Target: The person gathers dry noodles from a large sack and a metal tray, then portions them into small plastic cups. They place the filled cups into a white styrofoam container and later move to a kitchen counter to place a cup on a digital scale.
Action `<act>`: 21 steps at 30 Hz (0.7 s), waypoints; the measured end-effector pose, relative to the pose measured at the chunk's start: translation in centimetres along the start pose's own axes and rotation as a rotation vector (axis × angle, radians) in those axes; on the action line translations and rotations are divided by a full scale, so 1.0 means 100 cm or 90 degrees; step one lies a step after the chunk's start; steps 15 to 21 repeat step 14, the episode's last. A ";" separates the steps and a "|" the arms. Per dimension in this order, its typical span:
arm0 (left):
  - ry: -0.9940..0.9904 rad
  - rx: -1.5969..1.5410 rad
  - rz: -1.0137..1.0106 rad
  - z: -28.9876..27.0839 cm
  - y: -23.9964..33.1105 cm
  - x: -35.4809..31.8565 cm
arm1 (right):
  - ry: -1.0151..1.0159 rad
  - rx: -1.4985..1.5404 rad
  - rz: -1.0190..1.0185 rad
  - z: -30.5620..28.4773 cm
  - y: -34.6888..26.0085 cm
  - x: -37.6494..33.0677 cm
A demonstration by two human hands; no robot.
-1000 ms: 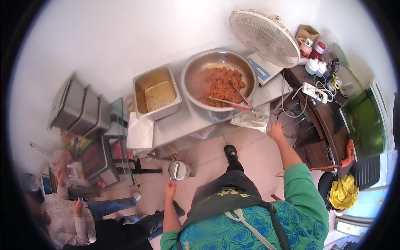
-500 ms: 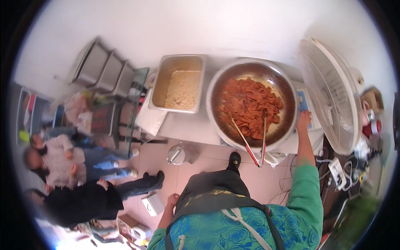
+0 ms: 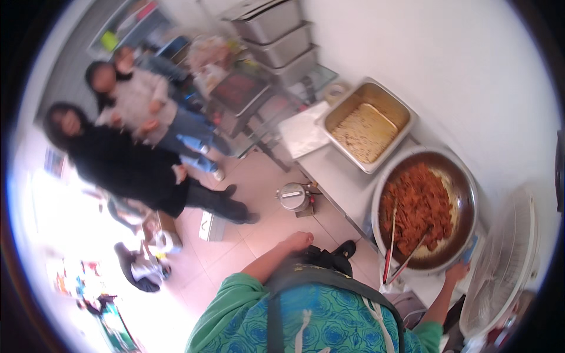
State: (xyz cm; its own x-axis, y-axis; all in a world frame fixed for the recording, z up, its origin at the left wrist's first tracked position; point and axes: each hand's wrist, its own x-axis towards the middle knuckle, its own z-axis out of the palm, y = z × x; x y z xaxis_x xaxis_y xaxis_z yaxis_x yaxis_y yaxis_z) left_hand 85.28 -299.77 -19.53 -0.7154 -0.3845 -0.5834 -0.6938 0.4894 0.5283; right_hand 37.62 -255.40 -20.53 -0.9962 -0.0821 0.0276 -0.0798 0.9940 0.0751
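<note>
My left hand (image 3: pixel 298 241) hangs over the floor in front of my dark apron, its fingers curled in with nothing seen in them. At the table edge, my right hand (image 3: pixel 458 272) rests beside the large steel bowl (image 3: pixel 466 197), close to a flat blue item (image 3: pixel 470 249); its fingers are too unclear to read. Reddish-brown sauced strips of food (image 3: pixel 418 206) fill the bowl's middle. Red-handled tongs (image 3: pixel 392 247) lean in the bowl, handles over the near rim, held by neither hand. A rectangular steel pan (image 3: pixel 385 97) with a pale, grainy layer stands left of the bowl.
A white fan (image 3: pixel 506 259) stands right of the bowl. Stacked steel pans (image 3: pixel 282 50) are at the back beside a glass-edged counter. A round metal canister (image 3: pixel 292 197) stands on the floor. One person in black (image 3: pixel 118 162) and another in a light top (image 3: pixel 144 97) stand left, near a white box (image 3: pixel 210 226).
My view has swung left, so the bowl and pan now sit farther right and look tilted. My left hand has risen beside the apron; my right stays by the bowl.
</note>
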 end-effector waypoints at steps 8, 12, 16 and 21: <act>0.009 0.040 -0.277 0.026 -0.103 -0.061 | -0.315 1.180 0.455 -0.033 -0.062 -0.141; -0.072 0.044 -0.323 0.041 -0.124 -0.078 | -0.593 1.325 0.392 0.007 -0.088 -0.140; -0.081 0.000 -0.356 0.043 -0.124 -0.082 | -0.594 1.326 0.373 0.042 -0.069 -0.127; -0.081 0.000 -0.356 0.043 -0.124 -0.082 | -0.594 1.326 0.373 0.042 -0.069 -0.127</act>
